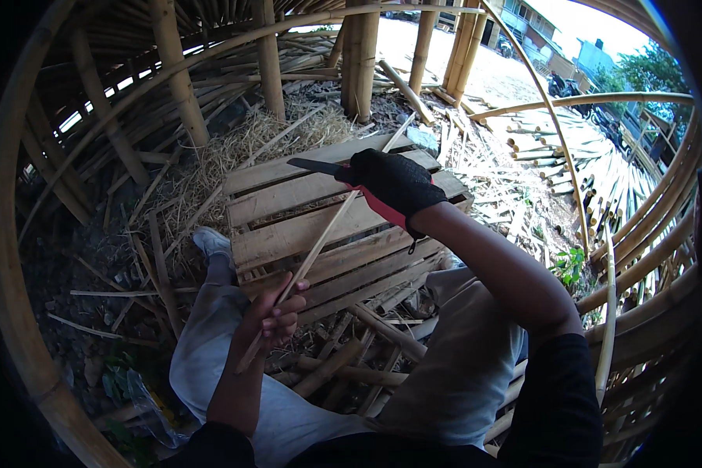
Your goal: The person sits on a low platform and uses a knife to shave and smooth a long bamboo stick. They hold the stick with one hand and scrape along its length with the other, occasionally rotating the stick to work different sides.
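My left hand (271, 313), bare, is closed round the lower part of a thin bamboo strip (325, 235). The strip slants up and away to the right, across a slatted wooden crate (277, 240). My right hand (391, 187) wears a black and red glove and grips a knife. Its dark blade (313, 165) points left above the crate. The strip passes under the gloved hand, close to the knife; whether the blade's edge touches it I cannot tell. The knife's handle is mostly hidden in the glove.
Bamboo posts (359, 70) stand beyond the crate. Dry shavings (246, 144) are heaped at its far left. Cut bamboo pieces (351, 373) lie below it, between my legs. A stack of bamboo poles (569, 164) is at the right. Curved bamboo rails (23, 312) surround me.
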